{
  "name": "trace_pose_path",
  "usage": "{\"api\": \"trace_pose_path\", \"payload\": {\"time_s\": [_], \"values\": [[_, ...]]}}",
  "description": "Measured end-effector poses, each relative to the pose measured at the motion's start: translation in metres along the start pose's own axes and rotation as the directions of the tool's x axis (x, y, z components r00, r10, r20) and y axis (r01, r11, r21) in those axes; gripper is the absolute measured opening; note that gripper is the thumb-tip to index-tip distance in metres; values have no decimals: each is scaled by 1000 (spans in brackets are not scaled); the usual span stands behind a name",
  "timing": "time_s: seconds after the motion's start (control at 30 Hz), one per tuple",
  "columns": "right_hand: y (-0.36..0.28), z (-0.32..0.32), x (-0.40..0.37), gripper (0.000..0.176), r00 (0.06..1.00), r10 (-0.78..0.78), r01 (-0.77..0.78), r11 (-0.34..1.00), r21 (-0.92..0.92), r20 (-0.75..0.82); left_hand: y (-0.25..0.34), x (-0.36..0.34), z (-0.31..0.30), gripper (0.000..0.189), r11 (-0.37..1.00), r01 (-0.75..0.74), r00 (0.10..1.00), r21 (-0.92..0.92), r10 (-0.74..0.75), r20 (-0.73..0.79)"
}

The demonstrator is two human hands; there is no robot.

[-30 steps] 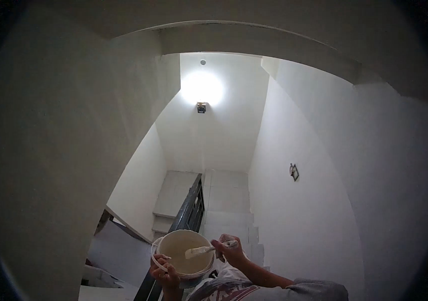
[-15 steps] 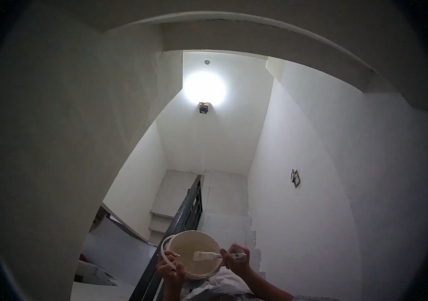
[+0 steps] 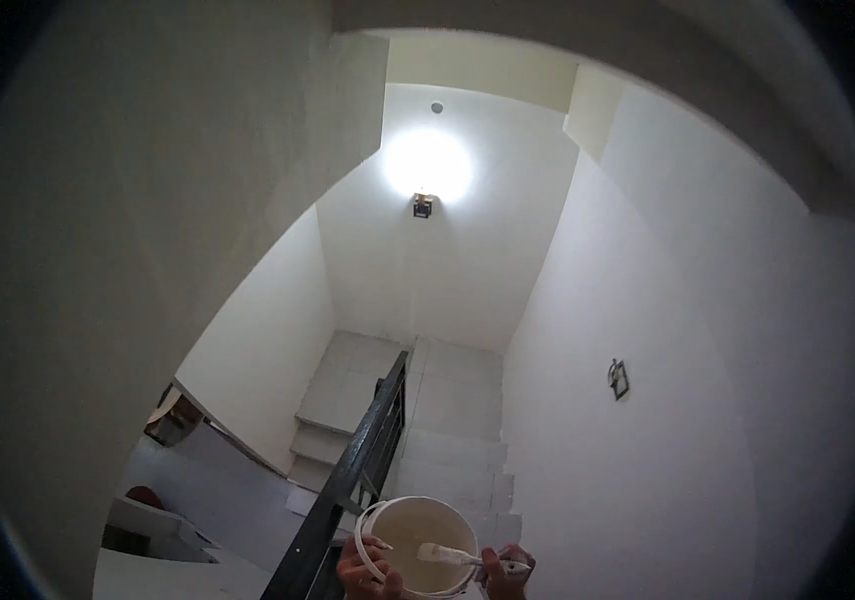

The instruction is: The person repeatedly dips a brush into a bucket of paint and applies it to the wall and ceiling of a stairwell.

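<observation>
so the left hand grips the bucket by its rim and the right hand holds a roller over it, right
Not quite. The right hand holds a brush, not a roller, with its head over the bucket. The left hand does grip the bucket's rim. The head view shows this.

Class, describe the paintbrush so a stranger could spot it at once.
Follow the dark metal stair railing down to the round white plastic bucket at the bottom edge. Over its cream contents sits the flat pale paintbrush in the right hand, the only tool there.
</observation>
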State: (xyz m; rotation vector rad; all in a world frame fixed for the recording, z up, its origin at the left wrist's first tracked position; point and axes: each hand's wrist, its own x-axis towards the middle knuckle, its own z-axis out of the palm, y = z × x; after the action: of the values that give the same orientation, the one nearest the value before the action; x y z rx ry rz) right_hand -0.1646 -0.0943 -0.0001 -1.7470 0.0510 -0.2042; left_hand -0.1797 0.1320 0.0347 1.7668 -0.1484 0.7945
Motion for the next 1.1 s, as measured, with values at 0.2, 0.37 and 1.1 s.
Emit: {"api": "trace_pose_path", "payload": {"time_s": [0.2,0.37,1.1], "values": [[18,15,-13,30,967,253,-251,961,113,-3,-50,-11,1,39,991,-135,988,2,135,-70],[84,25,-23,27,985,147,-131,979,156,-90,-58,-8,-13,39,995,-100,994,-17,99,-38],[-13,25,-12,37,836,399,-548,576,606,377,-23,0,-58,38,999,-44,999,-25,44,-25]]}}
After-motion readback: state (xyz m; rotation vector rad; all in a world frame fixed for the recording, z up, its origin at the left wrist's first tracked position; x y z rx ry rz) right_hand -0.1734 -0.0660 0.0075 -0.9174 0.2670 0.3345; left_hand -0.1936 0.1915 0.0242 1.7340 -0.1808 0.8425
